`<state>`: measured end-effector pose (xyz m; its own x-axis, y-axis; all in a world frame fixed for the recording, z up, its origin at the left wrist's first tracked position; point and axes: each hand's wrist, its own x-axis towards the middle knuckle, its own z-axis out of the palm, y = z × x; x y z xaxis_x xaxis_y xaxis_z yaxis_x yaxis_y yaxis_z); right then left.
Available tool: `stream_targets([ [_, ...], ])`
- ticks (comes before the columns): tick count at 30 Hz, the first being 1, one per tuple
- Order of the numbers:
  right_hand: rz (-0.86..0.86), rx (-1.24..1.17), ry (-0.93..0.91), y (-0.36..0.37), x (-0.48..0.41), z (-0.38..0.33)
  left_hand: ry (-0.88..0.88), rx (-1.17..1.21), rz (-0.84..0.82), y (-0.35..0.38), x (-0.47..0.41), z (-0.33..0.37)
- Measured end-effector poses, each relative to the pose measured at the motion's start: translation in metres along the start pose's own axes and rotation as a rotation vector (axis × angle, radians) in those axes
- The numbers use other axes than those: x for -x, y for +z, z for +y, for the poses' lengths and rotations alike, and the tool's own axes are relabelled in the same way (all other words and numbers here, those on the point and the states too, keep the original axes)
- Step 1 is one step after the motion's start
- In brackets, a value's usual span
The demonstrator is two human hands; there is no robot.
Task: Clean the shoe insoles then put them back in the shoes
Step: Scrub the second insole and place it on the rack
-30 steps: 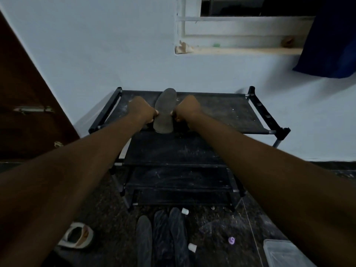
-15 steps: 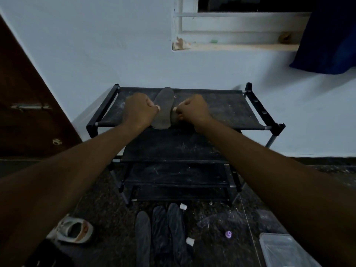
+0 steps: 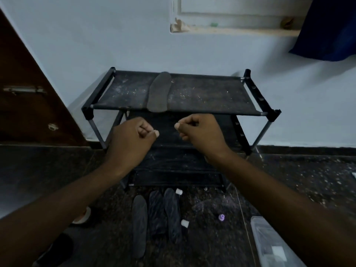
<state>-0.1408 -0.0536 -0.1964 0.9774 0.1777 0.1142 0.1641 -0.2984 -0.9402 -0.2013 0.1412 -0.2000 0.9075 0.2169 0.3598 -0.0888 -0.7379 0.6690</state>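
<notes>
Dim light, wide-angle view down at a black rack (image 3: 202,93) against a pale wall. Far left: brown door (image 3: 28,97) with a metal latch (image 3: 23,90). Low left on the dark speckled floor (image 3: 289,180), part of a white shoe (image 3: 82,216) shows behind the left forearm; a dark shape below it, too dim to tell. Left hand (image 3: 131,139) hangs in front of the rack's lower shelves, fingers curled loosely in, thumb forward, grip narrow and holding nothing. Top shelf, dusted with pale specks: one grey insole (image 3: 159,92) lies flat, lengthwise front to back, its near end reaching the front bar, apart from both hands. On the floor below the rack, three dark insoles (image 3: 157,214) lie side by side, the left one nearer the camera, the other two touching. Two small white caps (image 3: 178,191) just beside the right insole, one at its far end, one at the near end. Right hand (image 3: 200,132) mirrors the left, curled narrow, empty. Further right: a small purple cap (image 3: 221,217), then a clear plastic box (image 3: 269,243) at the lower right. Upper right: window sill (image 3: 240,30) and dark blue cloth (image 3: 327,27). No brand, label or writing legible anywhere.
</notes>
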Motion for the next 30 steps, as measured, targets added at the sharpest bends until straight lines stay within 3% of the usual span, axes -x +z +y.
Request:
stream_targets([
  [8,-0.180,0.035,0.214,0.070,0.041,0.089,-0.188,-0.054,-0.088,0.031,0.061,-0.086],
  [23,-0.440,0.179,0.511,0.211,0.083,0.271,-0.766,-0.145,-0.458,0.134,0.170,-0.286],
  [30,-0.607,0.351,0.651,0.280,0.107,0.337,-0.825,-0.011,-0.554,0.175,0.214,-0.338],
])
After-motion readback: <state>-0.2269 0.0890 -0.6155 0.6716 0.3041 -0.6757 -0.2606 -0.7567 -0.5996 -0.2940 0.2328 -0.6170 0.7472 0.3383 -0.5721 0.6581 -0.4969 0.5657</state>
